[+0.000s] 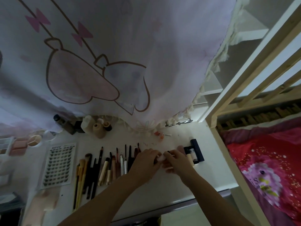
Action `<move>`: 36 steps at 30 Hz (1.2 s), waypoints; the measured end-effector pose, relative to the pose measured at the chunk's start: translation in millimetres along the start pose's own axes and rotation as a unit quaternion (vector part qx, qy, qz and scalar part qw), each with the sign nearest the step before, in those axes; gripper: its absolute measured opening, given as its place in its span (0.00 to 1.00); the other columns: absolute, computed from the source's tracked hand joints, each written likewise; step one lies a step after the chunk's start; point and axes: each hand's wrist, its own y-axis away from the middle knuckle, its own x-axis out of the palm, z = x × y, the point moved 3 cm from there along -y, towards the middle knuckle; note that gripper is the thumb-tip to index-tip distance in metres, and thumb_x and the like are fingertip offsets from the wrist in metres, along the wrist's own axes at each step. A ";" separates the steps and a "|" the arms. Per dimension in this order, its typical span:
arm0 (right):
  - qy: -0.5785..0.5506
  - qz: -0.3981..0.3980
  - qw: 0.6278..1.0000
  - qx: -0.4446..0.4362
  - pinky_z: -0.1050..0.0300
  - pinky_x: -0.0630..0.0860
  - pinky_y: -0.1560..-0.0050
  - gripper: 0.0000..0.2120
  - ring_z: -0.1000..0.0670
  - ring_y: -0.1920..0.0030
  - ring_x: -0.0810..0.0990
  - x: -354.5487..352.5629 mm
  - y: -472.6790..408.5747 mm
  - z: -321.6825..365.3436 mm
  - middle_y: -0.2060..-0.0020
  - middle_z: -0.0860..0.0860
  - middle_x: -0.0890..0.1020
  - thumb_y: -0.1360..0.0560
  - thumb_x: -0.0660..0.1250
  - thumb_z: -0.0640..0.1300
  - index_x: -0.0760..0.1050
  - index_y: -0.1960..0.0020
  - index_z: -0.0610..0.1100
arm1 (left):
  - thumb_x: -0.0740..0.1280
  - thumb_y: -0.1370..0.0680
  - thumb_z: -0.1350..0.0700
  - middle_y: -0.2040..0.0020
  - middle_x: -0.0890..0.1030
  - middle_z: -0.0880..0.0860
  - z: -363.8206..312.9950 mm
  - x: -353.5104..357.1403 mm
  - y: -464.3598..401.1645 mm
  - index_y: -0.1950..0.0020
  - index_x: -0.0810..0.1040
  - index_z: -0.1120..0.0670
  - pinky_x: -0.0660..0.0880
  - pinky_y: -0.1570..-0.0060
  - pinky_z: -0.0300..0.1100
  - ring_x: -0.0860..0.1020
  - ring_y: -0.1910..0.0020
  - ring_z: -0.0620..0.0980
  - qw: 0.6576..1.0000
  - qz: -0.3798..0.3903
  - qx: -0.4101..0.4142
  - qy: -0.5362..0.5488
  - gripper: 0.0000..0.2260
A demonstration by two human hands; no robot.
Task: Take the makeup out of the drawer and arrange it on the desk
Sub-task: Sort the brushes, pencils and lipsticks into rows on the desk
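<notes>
White surface (179,181) runs under a pale cartoon-print curtain (114,54), with a red bedspread (260,160) off beyond the right hand. Nearest, both forearms reach in and meet. The left hand (145,162) and right hand (176,160) curl their fingers together round a small pale pink makeup item (160,158), held just above the surface; what it is I cannot tell.

To set it down well, I would keep it in line with the row, parallel to its neighbours, and let go only once it lies flat.

Left of the left hand lies a row of brushes and pencils (104,167), roughly fifteen, overlapping too much for a firm count. Further left sits one sheet of false lashes (59,165). Just beyond the right hand stand about three tubes (195,154). Farthest, against the curtain, about five bottles and jars (91,125) cluster.
</notes>
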 end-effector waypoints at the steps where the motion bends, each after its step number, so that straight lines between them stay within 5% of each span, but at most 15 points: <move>1: 0.002 0.005 1.000 0.001 0.60 0.77 0.67 0.08 0.52 0.67 0.82 -1.4 1.6 0.3 0.62 0.46 0.82 0.22 0.64 0.46 0.75 0.49 0.42 | 0.59 0.20 0.47 0.51 0.78 0.49 0.0 -1.1 -1.0 0.46 0.76 0.51 0.69 0.50 0.41 0.74 0.51 0.47 1.000 0.010 -0.010 0.020 0.11; 7: -0.032 0.009 0.999 -0.004 0.58 0.79 0.65 0.07 0.50 0.62 0.83 -9.0 3.7 2.4 0.58 0.44 0.82 0.22 0.64 0.44 0.75 0.50 0.40 | 0.62 0.22 0.45 0.54 0.79 0.47 -3.5 -3.8 -7.9 0.49 0.78 0.50 0.72 0.54 0.38 0.75 0.57 0.42 0.994 0.067 -0.025 0.085 0.11; 11: -0.075 0.002 0.997 -0.017 0.55 0.81 0.60 0.06 0.45 0.51 0.82 -12.3 -2.0 0.3 0.48 0.38 0.77 0.22 0.64 0.40 0.75 0.50 0.37 | 0.63 0.21 0.56 0.55 0.81 0.52 -2.8 -10.7 -14.4 0.50 0.80 0.57 0.72 0.54 0.40 0.76 0.58 0.46 0.990 0.064 -0.024 0.121 0.08; 15: -0.070 -0.013 0.997 -0.008 0.60 0.79 0.68 0.05 0.51 0.65 0.84 -10.0 -5.1 -0.6 0.62 0.44 0.82 0.21 0.60 0.40 0.75 0.50 0.42 | 0.59 0.20 0.60 0.53 0.79 0.53 6.2 -32.9 -40.2 0.46 0.79 0.60 0.68 0.54 0.37 0.74 0.55 0.48 0.998 -0.048 -0.012 0.043 0.10; 19: 0.073 -0.033 0.995 -0.056 0.58 0.80 0.63 0.06 0.52 0.65 0.82 -2.1 -9.9 -9.2 0.62 0.47 0.81 0.19 0.58 0.42 0.73 0.49 0.44 | 0.57 0.20 0.63 0.49 0.80 0.59 10.0 -33.9 -76.8 0.43 0.77 0.61 0.71 0.50 0.42 0.78 0.50 0.56 0.996 -0.025 0.026 -0.079 0.11; 23: 0.269 -0.049 0.953 -0.132 0.67 0.74 0.68 0.09 0.55 0.68 0.75 6.3 -11.0 -17.1 0.65 0.53 0.75 0.19 0.56 0.44 0.71 0.44 0.42 | 0.57 0.19 0.55 0.49 0.78 0.56 12.5 -21.5 -95.5 0.46 0.75 0.56 0.76 0.55 0.46 0.78 0.51 0.55 0.981 0.051 0.029 -0.184 0.10; 27: 0.401 -0.070 0.897 -0.171 0.60 0.74 0.54 0.17 0.52 0.53 0.78 10.9 -8.0 -21.4 0.49 0.51 0.78 0.19 0.54 0.50 0.66 0.32 0.47 | 0.55 0.19 0.53 0.51 0.78 0.56 15.5 -12.3 -101.4 0.46 0.71 0.56 0.68 0.69 0.41 0.74 0.60 0.51 0.973 0.091 0.019 -0.211 0.09; 29: 0.460 -0.075 0.864 -0.191 0.62 0.73 0.53 0.20 0.53 0.51 0.77 12.8 -5.0 -26.6 0.42 0.51 0.75 0.19 0.53 0.52 0.61 0.29 0.49 | 0.55 0.19 0.53 0.52 0.79 0.57 15.5 -11.2 -102.6 0.44 0.70 0.57 0.61 0.72 0.39 0.75 0.61 0.52 0.970 0.086 0.014 -0.227 0.10; 32: 0.524 -0.070 0.823 -0.208 0.64 0.69 0.60 0.22 0.56 0.58 0.70 14.4 -2.7 -31.8 0.46 0.51 0.74 0.19 0.51 0.53 0.57 0.27 0.49 | 0.54 0.18 0.54 0.51 0.79 0.57 16.3 -12.3 -102.4 0.39 0.69 0.59 0.62 0.74 0.40 0.77 0.60 0.53 0.974 0.068 0.003 -0.216 0.12; 36: 0.534 -0.068 0.814 -0.219 0.64 0.67 0.61 0.22 0.57 0.60 0.68 14.1 -5.4 -33.0 0.48 0.52 0.74 0.19 0.52 0.53 0.58 0.27 0.48 | 0.51 0.17 0.53 0.50 0.80 0.56 24.3 -16.8 -87.3 0.36 0.70 0.56 0.71 0.62 0.44 0.79 0.54 0.54 0.970 -0.025 -0.019 -0.241 0.14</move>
